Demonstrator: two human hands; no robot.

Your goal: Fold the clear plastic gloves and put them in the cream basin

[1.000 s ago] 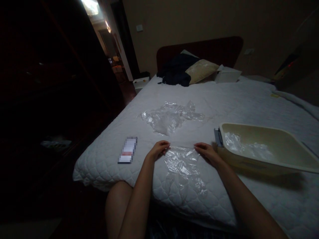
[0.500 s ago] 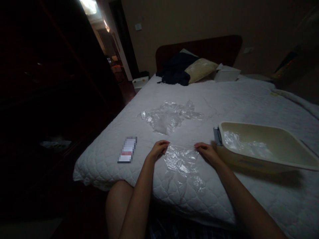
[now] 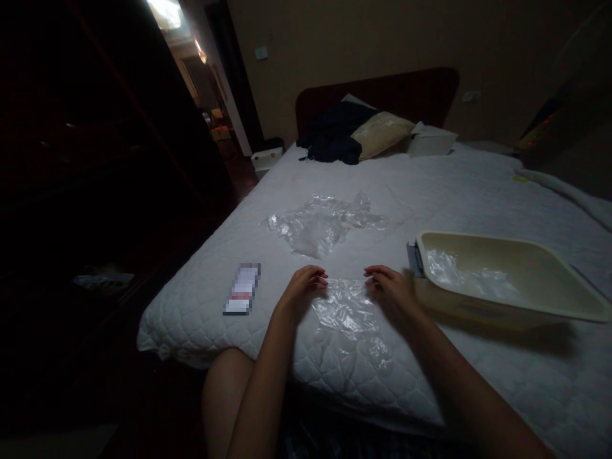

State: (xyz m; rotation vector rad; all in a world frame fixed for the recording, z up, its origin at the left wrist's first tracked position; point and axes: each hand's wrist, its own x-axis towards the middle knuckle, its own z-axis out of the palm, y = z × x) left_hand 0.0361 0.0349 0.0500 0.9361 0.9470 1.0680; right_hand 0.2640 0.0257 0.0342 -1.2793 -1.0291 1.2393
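A clear plastic bag (image 3: 351, 319) lies flat on the white quilted bed (image 3: 268, 344) in front of me. My left hand (image 3: 302, 290) rests on its upper left corner with fingers curled and pinching the edge. My right hand (image 3: 389, 292) holds the upper right corner the same way. Both hands sit close together at the bag's top edge.
A heap of crumpled clear plastic bags (image 3: 325, 223) lies farther up the bed. A beige plastic basin (image 3: 516, 312) with plastic in it stands at my right. A small packet (image 3: 242, 289) lies at the left. Pillows (image 3: 380, 132) and dark clothing (image 3: 335, 134) are by the headboard.
Both hands have moved slightly inward along the bag's top edge, bringing its corners closer together. The view has shifted a little.
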